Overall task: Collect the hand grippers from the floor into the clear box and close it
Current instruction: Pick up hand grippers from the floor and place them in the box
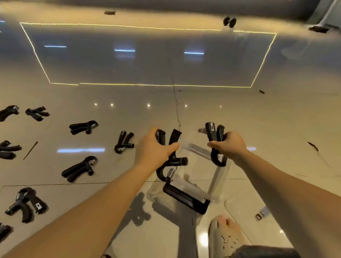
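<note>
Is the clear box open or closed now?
Open: the clear box has no lid on it, and a hand gripper lies inside.

One wide-angle camera sits on the person's head, facing forward and steeply down at the glossy tiled floor point(265, 123). The forearms enter from the lower corners, close to the lens, and the left hand point(156, 147) and right hand point(231, 144) meet near frame centre above the clear box point(215, 179). The far wall curves along the top edge.
</note>
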{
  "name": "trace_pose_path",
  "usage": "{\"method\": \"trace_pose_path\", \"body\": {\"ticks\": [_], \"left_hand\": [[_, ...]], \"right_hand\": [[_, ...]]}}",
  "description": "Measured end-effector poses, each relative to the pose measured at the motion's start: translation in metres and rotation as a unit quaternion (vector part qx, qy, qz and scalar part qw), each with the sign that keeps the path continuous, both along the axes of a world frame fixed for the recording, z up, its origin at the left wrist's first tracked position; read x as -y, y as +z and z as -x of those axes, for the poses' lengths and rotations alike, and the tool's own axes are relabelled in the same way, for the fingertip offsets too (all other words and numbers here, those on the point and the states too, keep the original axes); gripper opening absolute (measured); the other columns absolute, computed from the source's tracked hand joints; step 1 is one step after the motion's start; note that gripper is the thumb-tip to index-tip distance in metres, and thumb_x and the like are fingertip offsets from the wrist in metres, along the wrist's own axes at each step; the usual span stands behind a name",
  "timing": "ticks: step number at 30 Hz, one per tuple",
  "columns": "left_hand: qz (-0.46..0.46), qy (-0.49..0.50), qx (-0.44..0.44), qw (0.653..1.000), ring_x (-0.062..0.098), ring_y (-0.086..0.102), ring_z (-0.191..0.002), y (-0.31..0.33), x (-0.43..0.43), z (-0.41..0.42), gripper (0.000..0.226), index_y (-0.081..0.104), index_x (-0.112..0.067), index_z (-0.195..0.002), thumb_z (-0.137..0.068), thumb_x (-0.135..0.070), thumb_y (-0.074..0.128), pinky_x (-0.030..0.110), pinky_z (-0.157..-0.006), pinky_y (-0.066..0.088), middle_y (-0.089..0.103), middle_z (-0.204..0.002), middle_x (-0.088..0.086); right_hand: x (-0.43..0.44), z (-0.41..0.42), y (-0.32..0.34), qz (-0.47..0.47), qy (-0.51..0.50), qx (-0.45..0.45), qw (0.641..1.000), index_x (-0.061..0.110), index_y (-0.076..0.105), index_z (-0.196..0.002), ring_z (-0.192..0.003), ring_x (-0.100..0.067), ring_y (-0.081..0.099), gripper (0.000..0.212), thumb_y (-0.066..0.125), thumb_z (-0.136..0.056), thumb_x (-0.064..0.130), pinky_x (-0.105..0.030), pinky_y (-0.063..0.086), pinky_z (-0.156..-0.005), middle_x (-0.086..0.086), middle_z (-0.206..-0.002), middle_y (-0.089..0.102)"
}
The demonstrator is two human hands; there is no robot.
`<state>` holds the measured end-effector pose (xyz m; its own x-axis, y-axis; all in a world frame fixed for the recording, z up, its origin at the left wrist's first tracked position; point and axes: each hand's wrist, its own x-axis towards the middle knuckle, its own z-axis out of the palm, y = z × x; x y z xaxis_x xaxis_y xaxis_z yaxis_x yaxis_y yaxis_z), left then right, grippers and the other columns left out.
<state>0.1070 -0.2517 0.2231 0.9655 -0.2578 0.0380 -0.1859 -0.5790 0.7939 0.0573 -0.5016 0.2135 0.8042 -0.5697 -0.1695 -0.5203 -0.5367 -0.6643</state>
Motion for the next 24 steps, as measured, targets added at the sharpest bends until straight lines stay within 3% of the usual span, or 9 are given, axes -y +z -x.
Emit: {"method": "trace_pose_path", "body": {"ticks": [3, 6, 8, 11, 15, 18, 21, 24], "left_hand": [[-0.009, -0.025, -0.033, 0.999, 0.017, 0.056, -0.105, -0.030, 0.038, -0.011, 0.081, 0.042, -0.024, -0.145, -0.078, -0.052, 0.078, 0.026, -0.081, 0.042, 0.057, -0.135, 0.003], [-0.005, -0.041, -0.061, 0.997, 0.003, 0.054, -0.078, -0.049, 0.071, -0.017, 0.068, 0.046, -0.025, -0.131, -0.077, -0.050, 0.079, 0.019, -0.061, 0.041, 0.061, -0.109, -0.004], [-0.006, -0.041, -0.069, 0.997, 0.002, 0.054, -0.073, -0.061, 0.086, -0.018, 0.062, 0.045, -0.025, -0.122, -0.077, -0.049, 0.080, 0.020, -0.054, 0.043, 0.059, -0.096, -0.007], [-0.025, -0.064, -0.060, 0.996, 0.009, 0.060, -0.075, -0.081, 0.105, -0.018, 0.057, 0.043, -0.028, -0.116, -0.077, -0.053, 0.077, 0.032, -0.062, 0.056, 0.059, -0.089, -0.005], [-0.068, -0.108, -0.034, 0.991, 0.011, 0.063, -0.076, -0.108, 0.126, -0.018, 0.056, 0.046, -0.031, -0.111, -0.074, -0.063, 0.073, 0.038, -0.067, 0.058, 0.063, -0.086, -0.008], [-0.121, -0.115, -0.121, 0.979, 0.017, 0.067, -0.078, -0.123, 0.139, -0.025, 0.060, 0.048, -0.027, -0.106, -0.066, -0.065, 0.074, 0.042, -0.068, 0.061, 0.067, -0.090, -0.004], [-0.126, -0.085, -0.269, 0.951, 0.026, 0.071, -0.076, -0.135, 0.149, -0.028, 0.060, 0.047, -0.023, -0.100, -0.063, -0.058, 0.079, 0.041, -0.054, 0.063, 0.067, -0.091, 0.006], [-0.137, -0.040, -0.331, 0.933, 0.028, 0.073, -0.072, -0.153, 0.154, -0.029, 0.061, 0.048, -0.019, -0.110, -0.067, -0.048, 0.080, 0.040, -0.047, 0.061, 0.069, -0.093, 0.010]], "right_hand": [[0.019, -0.001, -0.035, 0.009, -0.002, -0.005, 1.000, 0.012, 0.064, -0.099, -0.079, -0.023, 0.065, 0.034, 0.084, -0.078, 0.029, -0.034, 0.052, -0.066, -0.006, -0.085, 0.066], [0.037, -0.003, -0.058, 0.034, 0.010, 0.004, 0.999, 0.019, 0.061, -0.098, -0.077, -0.020, 0.065, 0.032, 0.084, -0.077, 0.031, -0.033, 0.054, -0.067, -0.002, -0.085, 0.067], [0.050, -0.005, -0.070, 0.049, 0.010, 0.009, 0.999, 0.018, 0.065, -0.098, -0.076, -0.016, 0.067, 0.035, 0.085, -0.075, 0.035, -0.034, 0.056, -0.066, 0.000, -0.086, 0.070], [0.071, -0.006, -0.079, 0.067, -0.025, 0.026, 0.997, 0.017, 0.068, -0.098, -0.073, -0.015, 0.066, 0.039, 0.084, -0.072, 0.042, -0.035, 0.056, -0.061, 0.000, -0.085, 0.069], [0.096, -0.010, -0.085, 0.060, -0.059, 0.038, 0.996, 0.018, 0.066, -0.091, -0.071, -0.019, 0.064, 0.038, 0.081, -0.073, 0.048, -0.028, 0.040, -0.053, -0.003, -0.083, 0.065], [0.103, -0.020, -0.089, 0.053, -0.063, 0.047, 0.995, 0.018, 0.066, -0.088, -0.070, -0.019, 0.064, 0.034, 0.080, -0.075, 0.046, -0.030, 0.044, -0.054, -0.003, -0.080, 0.065], [0.100, -0.027, -0.096, 0.056, -0.053, 0.049, 0.996, 0.019, 0.067, -0.094, -0.073, -0.018, 0.064, 0.038, 0.077, -0.074, 0.050, -0.036, 0.054, -0.061, -0.001, -0.085, 0.065], [0.099, -0.028, -0.108, 0.046, -0.056, 0.054, 0.996, 0.017, 0.064, -0.090, -0.067, -0.017, 0.061, 0.035, 0.076, -0.076, 0.047, -0.033, 0.047, -0.055, -0.003, -0.080, 0.062]]}}
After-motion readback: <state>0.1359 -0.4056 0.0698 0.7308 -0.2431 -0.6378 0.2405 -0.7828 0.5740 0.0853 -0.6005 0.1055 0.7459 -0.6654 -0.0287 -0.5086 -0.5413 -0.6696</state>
